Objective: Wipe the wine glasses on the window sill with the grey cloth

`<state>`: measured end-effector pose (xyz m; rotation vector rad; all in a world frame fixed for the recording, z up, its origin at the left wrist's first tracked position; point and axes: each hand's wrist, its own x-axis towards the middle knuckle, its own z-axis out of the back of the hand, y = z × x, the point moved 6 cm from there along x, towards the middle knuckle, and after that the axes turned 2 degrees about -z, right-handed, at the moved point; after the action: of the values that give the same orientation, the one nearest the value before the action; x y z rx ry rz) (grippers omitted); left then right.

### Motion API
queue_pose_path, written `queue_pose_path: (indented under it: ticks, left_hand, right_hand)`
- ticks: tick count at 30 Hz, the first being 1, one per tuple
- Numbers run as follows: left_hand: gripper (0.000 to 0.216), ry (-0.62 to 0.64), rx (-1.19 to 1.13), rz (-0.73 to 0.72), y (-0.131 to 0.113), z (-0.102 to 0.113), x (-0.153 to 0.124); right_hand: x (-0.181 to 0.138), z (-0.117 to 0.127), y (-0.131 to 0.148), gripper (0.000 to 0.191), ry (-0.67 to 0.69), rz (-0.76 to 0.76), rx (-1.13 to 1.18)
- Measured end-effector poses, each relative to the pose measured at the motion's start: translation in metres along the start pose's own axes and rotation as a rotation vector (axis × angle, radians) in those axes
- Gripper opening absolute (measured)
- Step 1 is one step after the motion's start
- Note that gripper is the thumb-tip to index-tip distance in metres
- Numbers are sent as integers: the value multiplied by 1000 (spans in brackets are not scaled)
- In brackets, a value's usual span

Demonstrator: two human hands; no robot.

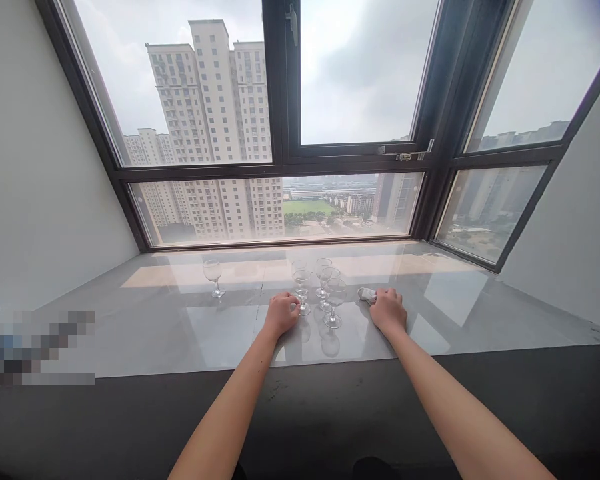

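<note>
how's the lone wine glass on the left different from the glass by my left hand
The lone wine glass stands apart on the sill, untouched; the glass by the left hand sits in a tight cluster of glasses. The left hand rests against its base, while no hand is near the lone one. Both are clear, stemmed, upright and look empty.

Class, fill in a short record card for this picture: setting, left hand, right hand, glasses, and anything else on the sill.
Setting: grey stone windowsill below a dark-framed window facing tower blocks
Left hand: at the foot of the nearest wine glass, fingers around its stem
Right hand: resting on a small white cloth
Glasses: clustered wine glasses between the hands; one lone wine glass standing apart to the left
Other: blurred patch at far left, contents not readable
</note>
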<state>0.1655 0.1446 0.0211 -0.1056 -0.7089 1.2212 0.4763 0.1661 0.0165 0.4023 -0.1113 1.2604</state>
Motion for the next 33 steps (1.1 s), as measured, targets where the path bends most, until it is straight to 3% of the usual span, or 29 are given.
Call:
queue_pose_path:
  ticks: [20,24,29,33]
  left_hand:
    - [20,-55,-48,49,2,5,2]
    - [22,-119,-110,45,-1,10,0]
    - [24,-351,-272,80,-6,44,-18]
    - [26,-464,-425,107,-20,107,-42]
  right_hand:
    - [1,0,0,31,-8,-1,14]
    - [2,-2,-1,31,-5,3,19]
    - [2,0,0,32,-21,-1,52]
    - [0,5,3,37,-146,23,140]
